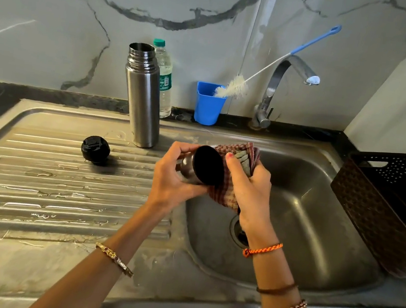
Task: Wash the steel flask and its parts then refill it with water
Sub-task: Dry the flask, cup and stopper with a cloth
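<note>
One steel flask (142, 96) uncapped, one black stopper (95, 150), left hand (172, 175) gripping cup lid (202, 166), right hand (249, 183) clutching cloth (237, 156)

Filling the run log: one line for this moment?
left hand holds cup lid | right hand wipes with cloth | flask open on drainboard

The light is soft and a bit dim, with small bright shines on the wet sink (63, 187) and the steel flask (142, 99). Things look sharp in the middle. Straight lines bend near the edges.
</note>
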